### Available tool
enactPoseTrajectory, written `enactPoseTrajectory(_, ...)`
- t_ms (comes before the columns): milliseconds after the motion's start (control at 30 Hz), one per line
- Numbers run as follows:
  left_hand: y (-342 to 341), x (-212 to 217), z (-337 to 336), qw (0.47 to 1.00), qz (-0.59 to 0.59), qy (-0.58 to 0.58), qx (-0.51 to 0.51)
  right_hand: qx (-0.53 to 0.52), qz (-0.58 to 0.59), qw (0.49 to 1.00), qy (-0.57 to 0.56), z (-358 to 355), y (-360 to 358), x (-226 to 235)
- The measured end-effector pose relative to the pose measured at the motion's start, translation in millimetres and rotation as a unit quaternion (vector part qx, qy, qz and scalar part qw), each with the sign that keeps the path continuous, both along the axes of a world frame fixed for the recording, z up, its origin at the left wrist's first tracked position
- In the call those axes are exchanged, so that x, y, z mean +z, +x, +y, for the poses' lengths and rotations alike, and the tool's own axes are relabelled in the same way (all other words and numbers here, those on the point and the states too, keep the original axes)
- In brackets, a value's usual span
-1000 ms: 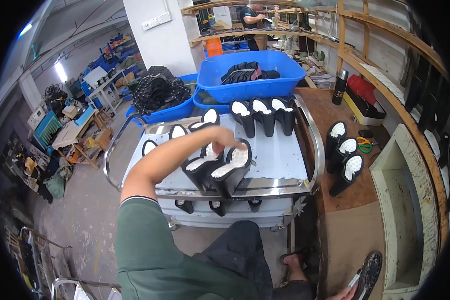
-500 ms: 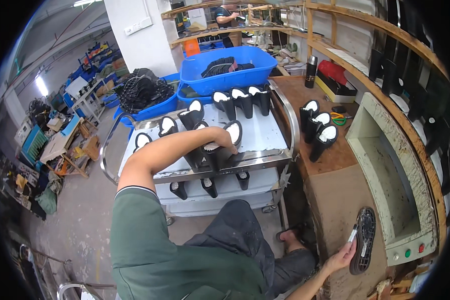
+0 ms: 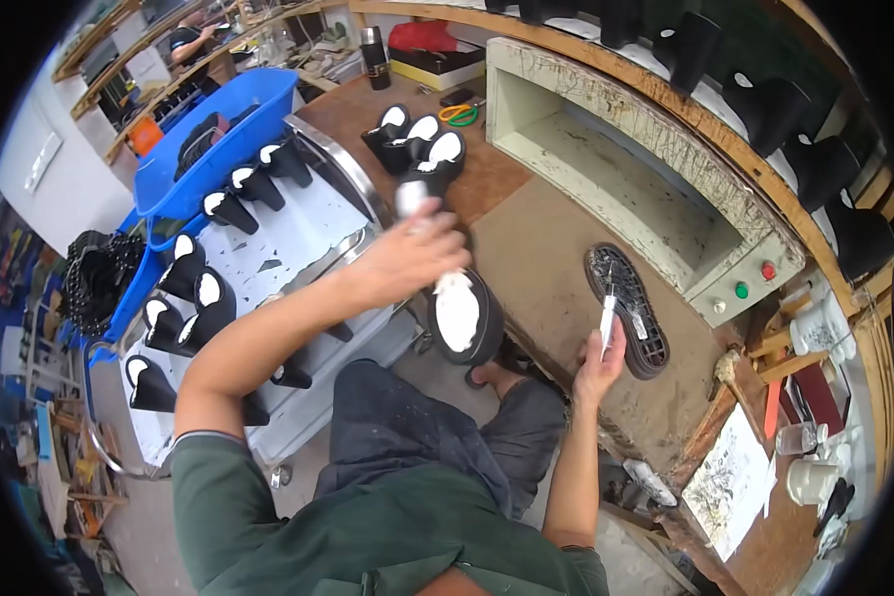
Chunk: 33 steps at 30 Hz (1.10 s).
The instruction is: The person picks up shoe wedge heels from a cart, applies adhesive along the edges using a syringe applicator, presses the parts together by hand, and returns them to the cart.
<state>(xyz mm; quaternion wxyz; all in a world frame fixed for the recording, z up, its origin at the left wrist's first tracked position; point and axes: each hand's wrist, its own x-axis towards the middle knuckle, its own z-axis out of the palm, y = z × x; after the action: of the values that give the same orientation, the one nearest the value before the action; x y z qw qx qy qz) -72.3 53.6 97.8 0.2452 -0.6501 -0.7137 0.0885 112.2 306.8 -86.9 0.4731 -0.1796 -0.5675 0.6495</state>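
My left hand (image 3: pixel 414 254) grips a black shoe upper with a white insole (image 3: pixel 464 316) and holds it in the air between the metal cart (image 3: pixel 298 238) and the brown workbench (image 3: pixel 551 288). My right hand (image 3: pixel 600 360) holds a thin white brush or tool (image 3: pixel 607 316) upright, its tip over a black rubber sole (image 3: pixel 627 310) that lies tread-up on the bench. Several more black uppers (image 3: pixel 194 298) stand on the cart's top, and a few (image 3: pixel 414 139) stand on the bench beyond.
A cream machine box with a red and a green button (image 3: pixel 750 278) sits at the right of the bench. Blue tubs (image 3: pixel 223 129) with black parts stand behind the cart. Cups and papers (image 3: pixel 810 397) crowd the bench's right end. Another person works at far shelves (image 3: pixel 189 40).
My left hand lifted one upper off the cart and swung it right toward the bench. My view turned right; the right hand came up with the tool to the sole.
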Motion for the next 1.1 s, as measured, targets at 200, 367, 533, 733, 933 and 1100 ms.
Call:
enactPoseTrajectory(200,-25,-64,76,0.969,0.100,-0.041,-0.220,-0.002,-0.029,1.000,-0.007,-9,-1,20)
enactPoseTrajectory(367,13,-102,85,0.891,-0.384,0.240,0.024,-0.010,-0.048,0.999,-0.020,-5,5,20)
enactPoseTrajectory(533,31,-79,102,0.711,-0.566,0.267,0.322,0.011,-0.051,0.999,-0.008,-4,-3,19)
enactPoseTrajectory(733,24,-95,89,0.706,-0.581,0.215,0.343,-0.010,-0.084,0.996,-0.009,4,4,21)
enactPoseTrajectory(933,67,-162,21,0.646,-0.623,0.389,0.207,-0.013,-0.259,0.959,0.115,40,9,67)
enactPoseTrajectory(1100,67,-200,27,0.543,-0.738,0.376,0.139,-0.017,-0.446,0.861,0.244,80,2,85)
